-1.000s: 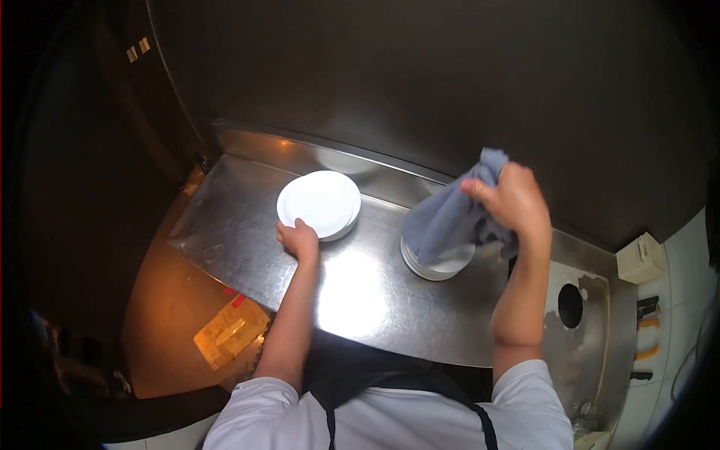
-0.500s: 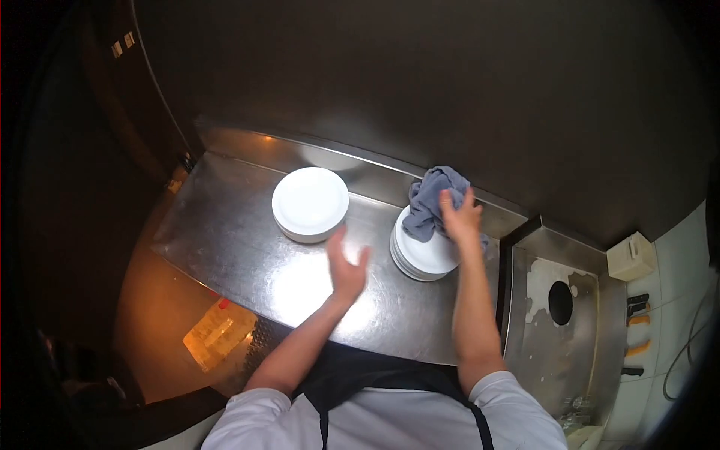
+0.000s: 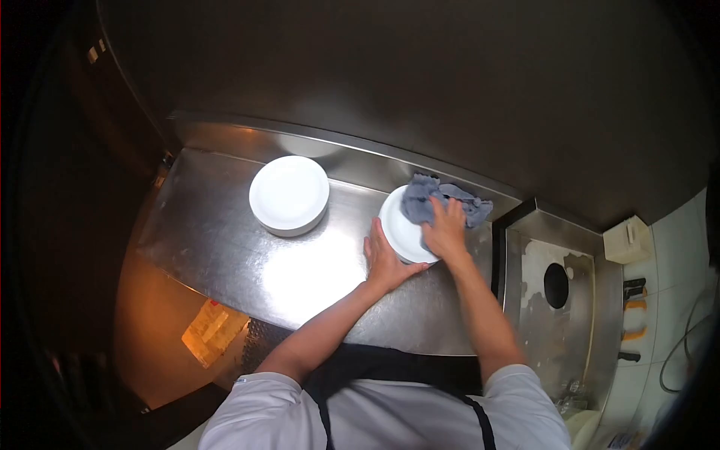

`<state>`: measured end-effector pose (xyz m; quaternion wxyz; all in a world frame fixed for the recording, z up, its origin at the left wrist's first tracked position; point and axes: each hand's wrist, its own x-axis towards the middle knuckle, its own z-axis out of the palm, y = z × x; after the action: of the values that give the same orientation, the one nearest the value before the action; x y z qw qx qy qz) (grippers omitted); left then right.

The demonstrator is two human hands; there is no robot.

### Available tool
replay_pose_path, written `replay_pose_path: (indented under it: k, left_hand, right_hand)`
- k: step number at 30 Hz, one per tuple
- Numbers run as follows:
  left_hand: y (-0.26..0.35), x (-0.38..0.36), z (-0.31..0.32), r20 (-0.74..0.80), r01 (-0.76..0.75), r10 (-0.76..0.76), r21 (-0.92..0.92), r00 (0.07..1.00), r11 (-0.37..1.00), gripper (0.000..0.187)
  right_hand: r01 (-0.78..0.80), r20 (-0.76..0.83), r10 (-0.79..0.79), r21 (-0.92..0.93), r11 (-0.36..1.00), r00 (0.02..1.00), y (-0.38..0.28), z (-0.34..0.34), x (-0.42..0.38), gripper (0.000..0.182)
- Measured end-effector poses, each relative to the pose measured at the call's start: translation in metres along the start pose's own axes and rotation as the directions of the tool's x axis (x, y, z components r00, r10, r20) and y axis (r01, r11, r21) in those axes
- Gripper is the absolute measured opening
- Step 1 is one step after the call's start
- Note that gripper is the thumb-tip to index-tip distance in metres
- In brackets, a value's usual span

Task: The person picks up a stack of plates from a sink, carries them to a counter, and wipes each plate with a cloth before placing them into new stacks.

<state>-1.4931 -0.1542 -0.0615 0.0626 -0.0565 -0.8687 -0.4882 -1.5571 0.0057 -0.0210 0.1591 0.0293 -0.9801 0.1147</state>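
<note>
The brushed steel counter [image 3: 217,214] is smooth and scuffed, with a bright glare at its middle. On it, a round stack of plates [image 3: 290,191] lies toward ten o'clock of the view's centre, glossy white, with a raised rim and flat middle. A second white plate [image 3: 403,234] tops a pile toward three o'clock, its face shiny and partly covered by a crumpled, soft grey-blue cloth [image 3: 417,196], whose folds spill past the rim at two o'clock.

The left hand [image 3: 385,264] cups that plate's edge from nine to six o'clock, fingers and thumb spread apart. The right hand [image 3: 446,229] lies on the cloth at the plate's three o'clock side; whether its fingers pinch the fabric, I cannot tell.

Toward four o'clock is a metal sink [image 3: 536,330] with a dark round opening [image 3: 556,286].
</note>
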Motion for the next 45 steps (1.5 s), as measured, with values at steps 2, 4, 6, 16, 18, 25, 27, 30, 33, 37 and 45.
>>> replay_pose_path:
  k: [2,4,6,16,18,25,27,30,33,37,45]
  left_hand:
    - [0.002,0.001,0.000,-0.007,-0.005,0.005,0.036,1.000,0.999,0.144]
    - [-0.008,-0.002,0.003,0.054,-0.037,0.032,0.110,0.998,0.993,0.129]
    - [-0.029,0.007,0.015,0.085,-0.214,0.207,0.085,0.975,0.973,0.096]
    - [-0.011,0.041,-0.022,0.060,-0.001,0.030,-0.438,0.998,0.899,0.093]
    - [0.008,0.063,-0.029,0.154,0.153,-0.085,-0.517,0.984,0.842,0.081]
    - [0.022,0.084,-0.010,-0.110,-0.068,0.089,0.185,0.990,0.980,0.078]
    - [0.038,0.081,-0.016,-0.104,-0.154,0.149,-0.036,0.983,0.987,0.067]
    - [0.067,0.083,-0.032,-0.059,-0.078,0.068,-0.180,0.996,0.981,0.051]
    - [0.070,0.090,-0.040,-0.015,-0.024,0.020,-0.305,1.000,0.952,0.039]
    - [0.082,0.072,-0.011,0.080,-0.083,0.131,-0.444,0.988,0.892,0.036]
    - [0.036,0.099,-0.061,-0.182,-0.037,-0.025,-0.327,0.983,0.944,0.040]
  right_hand:
    - [0.112,-0.003,-0.113,0.123,0.986,0.994,-0.018,0.018,0.008,0.061]
    - [0.210,0.058,-0.235,0.279,0.937,0.970,-0.038,0.024,-0.004,0.063]
    - [0.282,0.130,-0.383,0.474,0.834,0.914,-0.046,0.001,-0.023,0.058]
    - [-0.235,-0.102,0.295,0.386,0.892,0.950,0.030,0.001,-0.029,0.059]
    - [-0.281,-0.030,0.340,0.500,0.819,0.940,0.034,0.001,-0.017,0.059]
    - [-0.145,-0.110,0.356,0.774,0.617,0.928,0.053,0.013,-0.012,0.054]
    - [-0.095,-0.126,0.391,0.862,0.498,0.912,0.052,0.008,-0.013,0.052]
    - [0.058,-0.207,0.438,0.943,0.329,0.875,0.050,-0.017,-0.016,0.046]
    - [0.093,0.004,0.497,0.981,-0.171,0.868,0.041,-0.077,-0.023,0.042]
    - [-0.150,0.250,0.031,0.669,-0.728,0.968,0.030,-0.072,-0.036,0.054]
    - [0.033,0.146,0.312,0.864,-0.503,0.939,-0.049,-0.062,-0.068,0.053]
